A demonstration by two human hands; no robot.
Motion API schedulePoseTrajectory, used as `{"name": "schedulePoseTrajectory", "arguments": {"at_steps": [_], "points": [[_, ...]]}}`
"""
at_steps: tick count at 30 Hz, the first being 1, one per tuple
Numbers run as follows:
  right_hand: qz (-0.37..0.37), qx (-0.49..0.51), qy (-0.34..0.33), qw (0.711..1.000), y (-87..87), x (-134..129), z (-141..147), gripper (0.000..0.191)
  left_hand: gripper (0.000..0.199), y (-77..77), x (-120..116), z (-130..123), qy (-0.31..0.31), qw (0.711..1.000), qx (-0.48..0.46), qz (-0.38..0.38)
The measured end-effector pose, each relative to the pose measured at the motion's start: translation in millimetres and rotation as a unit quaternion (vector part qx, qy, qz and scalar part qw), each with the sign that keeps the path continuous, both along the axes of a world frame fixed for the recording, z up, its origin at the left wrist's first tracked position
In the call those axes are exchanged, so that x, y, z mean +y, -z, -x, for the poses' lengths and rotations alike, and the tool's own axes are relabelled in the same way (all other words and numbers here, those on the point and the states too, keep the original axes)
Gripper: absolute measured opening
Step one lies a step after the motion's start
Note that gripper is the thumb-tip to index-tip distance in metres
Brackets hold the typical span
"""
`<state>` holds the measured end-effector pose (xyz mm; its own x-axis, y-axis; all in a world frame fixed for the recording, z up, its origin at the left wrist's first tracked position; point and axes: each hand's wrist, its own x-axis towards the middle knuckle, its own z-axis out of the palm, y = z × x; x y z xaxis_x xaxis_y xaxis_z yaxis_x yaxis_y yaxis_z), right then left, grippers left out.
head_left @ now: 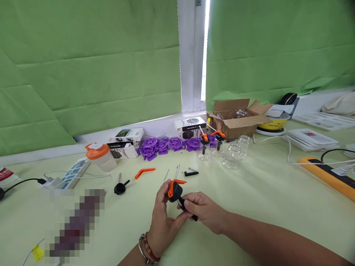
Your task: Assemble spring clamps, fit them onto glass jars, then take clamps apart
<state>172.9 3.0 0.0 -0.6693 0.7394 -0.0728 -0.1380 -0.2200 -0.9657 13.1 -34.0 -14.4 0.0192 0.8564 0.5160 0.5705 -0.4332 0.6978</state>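
Both hands are on one black-and-orange bottle top (177, 189), tilted, with a thin metal rod pointing up and a black stem running down to the right. My left hand (164, 223) grips its head from the left, fingers by the orange lever and thumb on the lower stem. My right hand (203, 207) pinches the black stem between thumb and fingers. Beyond them lie a black trigger-shaped part (191, 173), a small spring (193, 169) and a thin rod (166, 174). An orange lever (144, 172) and a black cap-like part (120, 188) lie to the left.
Glass bottles (232, 158) and two similar assembled tops (204, 139) stand at the back right, before an open cardboard box (241, 123). Several purple plastic pieces (175, 143) line the back. An orange-lidded cup (101, 157) and power strip (77, 173) stand left.
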Motion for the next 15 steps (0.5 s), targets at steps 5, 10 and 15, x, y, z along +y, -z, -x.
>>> {"name": "schedulePoseTrajectory", "arguments": {"at_steps": [5, 10, 15], "points": [[0.035, 0.076, -0.023, 0.996, -5.6, -11, -1, 0.038, 0.117, -10.0, -5, 0, -0.028, 0.967, 0.189, -0.167], [0.190, 0.107, -0.079, 0.973, 4.8, -14, 3, 0.041, 0.127, -13.7, -7, -4, 0.014, 0.969, 0.211, -0.131], [0.225, 0.133, -0.077, 0.962, 10.3, -13, 6, 0.039, 0.133, -14.5, -8, -3, 0.039, 0.984, 0.171, -0.035]]}}
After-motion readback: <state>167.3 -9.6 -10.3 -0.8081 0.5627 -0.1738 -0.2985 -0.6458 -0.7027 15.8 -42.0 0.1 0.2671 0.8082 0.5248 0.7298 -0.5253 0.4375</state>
